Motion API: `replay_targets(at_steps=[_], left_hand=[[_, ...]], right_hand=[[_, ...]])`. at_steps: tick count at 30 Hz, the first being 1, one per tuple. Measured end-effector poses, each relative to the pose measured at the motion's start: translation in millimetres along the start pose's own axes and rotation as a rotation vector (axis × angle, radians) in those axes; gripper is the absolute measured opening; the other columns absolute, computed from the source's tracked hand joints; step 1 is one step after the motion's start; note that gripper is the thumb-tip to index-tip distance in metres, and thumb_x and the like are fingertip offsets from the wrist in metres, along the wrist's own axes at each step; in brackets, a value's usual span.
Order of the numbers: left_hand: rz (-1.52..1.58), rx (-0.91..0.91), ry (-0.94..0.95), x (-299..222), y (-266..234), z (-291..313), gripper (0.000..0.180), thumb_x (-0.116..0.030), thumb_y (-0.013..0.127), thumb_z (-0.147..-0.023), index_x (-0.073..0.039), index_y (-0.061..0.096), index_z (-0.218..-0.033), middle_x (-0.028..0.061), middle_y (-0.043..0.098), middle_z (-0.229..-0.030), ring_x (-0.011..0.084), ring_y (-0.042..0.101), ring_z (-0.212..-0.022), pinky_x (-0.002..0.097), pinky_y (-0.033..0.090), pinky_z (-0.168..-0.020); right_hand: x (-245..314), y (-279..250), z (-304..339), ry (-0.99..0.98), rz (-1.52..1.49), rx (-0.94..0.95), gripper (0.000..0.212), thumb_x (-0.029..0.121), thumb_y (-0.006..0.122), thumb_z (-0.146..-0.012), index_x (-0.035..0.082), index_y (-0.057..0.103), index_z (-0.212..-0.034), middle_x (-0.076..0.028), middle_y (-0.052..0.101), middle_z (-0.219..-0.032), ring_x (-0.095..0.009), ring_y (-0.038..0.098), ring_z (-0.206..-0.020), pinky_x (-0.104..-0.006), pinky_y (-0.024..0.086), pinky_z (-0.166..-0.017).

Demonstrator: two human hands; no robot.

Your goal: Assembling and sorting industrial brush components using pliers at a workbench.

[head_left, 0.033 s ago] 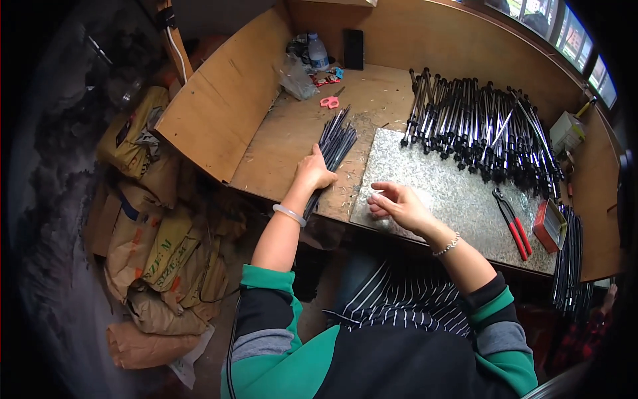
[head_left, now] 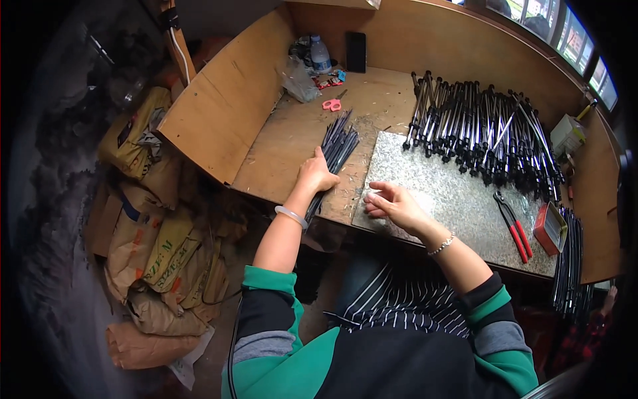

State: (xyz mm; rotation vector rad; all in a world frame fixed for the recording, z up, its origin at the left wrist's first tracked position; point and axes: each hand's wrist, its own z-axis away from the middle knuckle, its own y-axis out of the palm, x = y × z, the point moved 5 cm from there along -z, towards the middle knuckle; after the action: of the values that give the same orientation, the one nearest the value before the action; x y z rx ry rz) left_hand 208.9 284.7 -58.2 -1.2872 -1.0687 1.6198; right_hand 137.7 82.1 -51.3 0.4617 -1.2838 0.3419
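Observation:
Thin black rods lie in a loose bundle on the wooden bench, left of a speckled stone slab. My left hand is closed round the near part of this bundle, thumb along the top; the fingers' undersides are hidden. Over the slab's near left corner, my right hand is half curled, with a gap between thumb and forefinger and nothing visible in it. Shiny rods with black end fittings form a wide pile across the slab's far side. Red-handled pliers lie to the right.
Pink-handled scissors, a plastic bottle and a dark phone are at the back. A red open box and more black rods sit at the right edge. Wooden side boards enclose the bench; paper sacks pile up at left.
My right hand has shifted slightly left, its fingers a little closer together. The whole view has moved slightly; my left hand keeps its hold on the bundle.

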Motion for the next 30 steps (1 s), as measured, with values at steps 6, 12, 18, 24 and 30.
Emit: replay_targets(at_steps=[6, 12, 18, 24, 30], left_hand=[[0.302, -0.028, 0.028, -3.4, -13.7, 14.5, 0.074, -0.017, 0.069, -0.062, 0.002, 0.038, -0.126, 0.0235, 0.063, -0.098, 0.0375, 0.062, -0.087, 0.0398, 0.050, -0.076], [0.613, -0.198, 0.263, -42.0, -58.3, 31.5, 0.074, -0.016, 0.071, -0.064, -0.001, 0.034, -0.127, 0.0251, 0.063, -0.091, 0.0411, 0.062, -0.085, 0.0425, 0.051, -0.074], [0.749, -0.456, 0.414, -80.1, -160.7, 63.4, 0.081, -0.013, 0.072, -0.065, -0.001, 0.028, -0.131, 0.0229, 0.063, -0.098, 0.0374, 0.063, -0.084, 0.0389, 0.051, -0.073], [0.847, -0.712, 0.715, -70.5, -126.5, 70.1, 0.085, -0.010, 0.073, -0.066, -0.001, 0.024, -0.135, 0.0220, 0.057, -0.112, 0.0336, 0.064, -0.083, 0.0358, 0.052, -0.069], [0.928, -0.592, 0.621, -62.4, -76.3, 60.0, 0.088, -0.010, 0.072, -0.067, -0.001, 0.020, -0.137, 0.0223, 0.054, -0.116, 0.0332, 0.064, -0.086, 0.0355, 0.051, -0.070]], right_hand=[[-11.9, 31.2, -65.2, 0.125, -0.430, -0.229, 0.049, 0.022, 0.067, -0.084, -0.006, 0.046, -0.118, -0.013, 0.060, -0.095, -0.015, 0.060, -0.078, -0.0221, 0.050, -0.067], [74.8, 47.0, -89.1, -0.270, -0.353, -0.239, 0.042, 0.020, 0.072, -0.077, -0.004, 0.054, -0.107, -0.012, 0.061, -0.091, -0.014, 0.058, -0.078, -0.0225, 0.048, -0.069], [197.1, 63.8, -55.7, -0.608, -0.120, -0.109, 0.037, 0.017, 0.075, -0.071, 0.000, 0.057, -0.099, -0.010, 0.062, -0.092, -0.016, 0.059, -0.078, -0.0261, 0.048, -0.072], [188.2, 60.9, -50.8, -0.816, 0.179, -0.102, 0.041, 0.020, 0.077, -0.067, 0.001, 0.057, -0.097, -0.009, 0.064, -0.089, -0.018, 0.060, -0.078, -0.0287, 0.049, -0.073], [145.1, 51.6, -55.7, -0.739, 0.115, -0.121, 0.041, 0.022, 0.078, -0.066, 0.001, 0.058, -0.096, -0.010, 0.064, -0.089, -0.019, 0.060, -0.078, -0.0300, 0.049, -0.074]])
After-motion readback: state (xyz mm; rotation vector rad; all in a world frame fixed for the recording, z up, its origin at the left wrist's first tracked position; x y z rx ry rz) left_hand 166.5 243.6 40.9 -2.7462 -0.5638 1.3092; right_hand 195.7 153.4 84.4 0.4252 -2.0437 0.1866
